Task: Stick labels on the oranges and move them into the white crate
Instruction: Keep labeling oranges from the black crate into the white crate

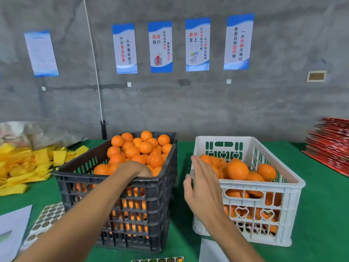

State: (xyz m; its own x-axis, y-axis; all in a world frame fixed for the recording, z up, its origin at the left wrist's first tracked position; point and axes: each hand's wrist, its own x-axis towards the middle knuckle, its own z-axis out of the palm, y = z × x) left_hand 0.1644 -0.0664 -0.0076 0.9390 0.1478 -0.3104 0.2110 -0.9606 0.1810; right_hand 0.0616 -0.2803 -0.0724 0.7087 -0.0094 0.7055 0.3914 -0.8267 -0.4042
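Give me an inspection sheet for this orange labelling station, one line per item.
Surface: green cloth covers the table.
Job's things: black crate heaped with oranges; white crate to its right, partly filled; label sheet by the black crate's near left corner, another label strip at the bottom edge.
Clutter: yellow pieces piled at left, white sack behind them, red stack at right, white paper at near left.
Hands: left hand reaches into the black crate, fingers hidden; right hand open beside the white crate's left rim.
Cables: white cord runs down the wall.
Surroundings: grey wall with posters.
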